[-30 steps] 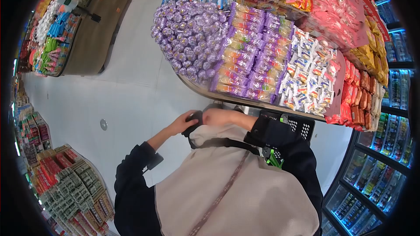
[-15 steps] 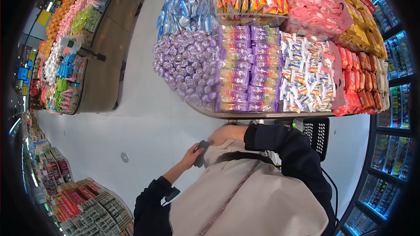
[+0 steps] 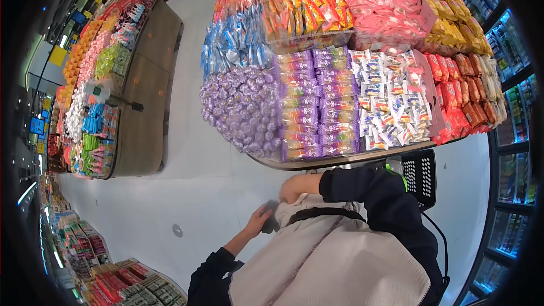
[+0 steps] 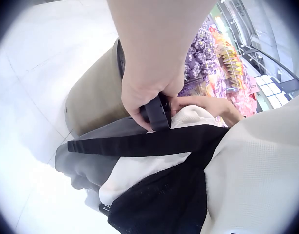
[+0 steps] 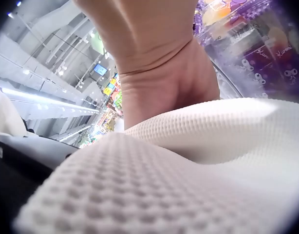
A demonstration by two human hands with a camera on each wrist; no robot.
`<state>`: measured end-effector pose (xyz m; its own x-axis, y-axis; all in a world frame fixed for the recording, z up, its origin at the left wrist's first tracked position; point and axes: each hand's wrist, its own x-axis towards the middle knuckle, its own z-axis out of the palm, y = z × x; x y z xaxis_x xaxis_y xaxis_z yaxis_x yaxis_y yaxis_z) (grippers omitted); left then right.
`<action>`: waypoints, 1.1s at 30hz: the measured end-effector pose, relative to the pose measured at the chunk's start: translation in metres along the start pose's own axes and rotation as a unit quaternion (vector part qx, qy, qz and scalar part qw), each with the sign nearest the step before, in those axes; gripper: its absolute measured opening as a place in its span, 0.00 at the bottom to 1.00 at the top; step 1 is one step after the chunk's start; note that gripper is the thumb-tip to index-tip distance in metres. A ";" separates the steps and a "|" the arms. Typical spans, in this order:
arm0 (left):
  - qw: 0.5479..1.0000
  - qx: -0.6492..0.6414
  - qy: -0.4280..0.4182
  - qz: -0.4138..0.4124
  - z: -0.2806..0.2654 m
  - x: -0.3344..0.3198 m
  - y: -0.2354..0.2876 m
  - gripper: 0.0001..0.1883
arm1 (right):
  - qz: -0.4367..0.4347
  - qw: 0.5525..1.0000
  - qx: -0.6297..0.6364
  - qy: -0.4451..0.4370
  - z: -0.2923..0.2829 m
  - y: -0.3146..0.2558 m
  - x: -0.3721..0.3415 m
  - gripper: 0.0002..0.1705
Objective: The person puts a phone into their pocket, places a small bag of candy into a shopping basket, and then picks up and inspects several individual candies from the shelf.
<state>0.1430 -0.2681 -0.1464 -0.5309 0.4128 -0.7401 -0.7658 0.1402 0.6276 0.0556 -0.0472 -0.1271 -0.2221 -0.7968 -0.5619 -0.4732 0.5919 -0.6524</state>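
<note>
The left hand (image 4: 148, 85) grips a small black object (image 4: 159, 115), thumb and fingers curled round it. Just right of it is the right hand (image 3: 299, 186), its fingertips close to the object; whether they pinch anything I cannot tell. A black strap (image 4: 130, 145) crosses the pale garment (image 3: 334, 255) just below; a loose fold or the strap could snag the object, and a slack left grip could drop it to the floor (image 3: 218, 207). Beyond both hands, the worktop (image 3: 317, 165) bears purple-wrapped sweets (image 3: 241, 113); far right stand lit shelves (image 3: 513, 198).
</note>
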 end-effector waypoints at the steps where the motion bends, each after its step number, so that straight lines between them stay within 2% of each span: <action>1: 0.998 0.059 0.001 0.032 0.001 0.002 0.001 0.24 | 0.008 1.000 -0.011 0.007 0.003 0.003 0.001 0.20; 4: 0.966 0.231 -0.004 0.113 0.013 0.005 0.018 0.24 | 0.004 0.999 -0.019 0.030 -0.011 0.000 -0.016 0.19; 6: 0.926 0.346 -0.021 0.152 0.027 -0.001 0.045 0.23 | -0.036 0.998 0.004 0.051 -0.011 0.005 -0.011 0.18; 9: 0.897 0.391 -0.032 0.204 0.045 0.002 0.063 0.22 | -0.054 0.995 0.004 0.080 -0.014 0.007 -0.013 0.18; 12: 0.883 0.422 -0.031 0.201 0.050 0.008 0.067 0.20 | -0.053 0.993 0.008 0.103 -0.012 0.011 -0.014 0.17; 15: 0.867 0.476 -0.025 0.148 0.056 0.006 0.074 0.18 | -0.064 0.990 0.021 0.124 -0.015 0.009 -0.021 0.16; 18: 0.868 0.474 -0.012 0.145 0.060 0.003 0.078 0.18 | -0.068 0.986 0.028 0.149 -0.020 0.003 -0.029 0.15; 21: 0.829 0.533 -0.032 0.169 0.046 0.031 0.063 0.22 | -0.073 0.985 0.033 0.151 -0.018 0.004 -0.026 0.16; 24: 0.827 0.546 -0.058 0.116 0.047 0.055 0.066 0.24 | -0.083 0.985 0.047 0.147 -0.012 0.005 -0.020 0.16; 27: 0.818 0.560 -0.016 0.132 0.041 0.069 0.054 0.26 | -0.073 0.987 0.045 0.133 -0.016 0.002 -0.028 0.17; 29: 0.913 0.405 -0.045 0.023 0.049 0.046 0.075 0.26 | -0.066 0.987 0.057 0.134 -0.011 0.007 -0.028 0.17; 30: 0.945 0.320 -0.058 -0.032 0.049 0.037 0.083 0.26 | -0.064 0.987 0.056 0.137 -0.008 0.011 -0.026 0.16; 33: 0.987 0.077 -0.140 -0.017 0.031 0.017 0.062 0.29 | -0.063 0.985 0.063 0.148 -0.002 0.017 -0.025 0.14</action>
<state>0.0975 -0.2248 -0.1125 -0.3681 0.6348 -0.6794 -0.7054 0.2854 0.6488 0.0513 -0.0178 -0.1228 -0.4170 -0.8538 -0.3117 -0.4082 0.4823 -0.7751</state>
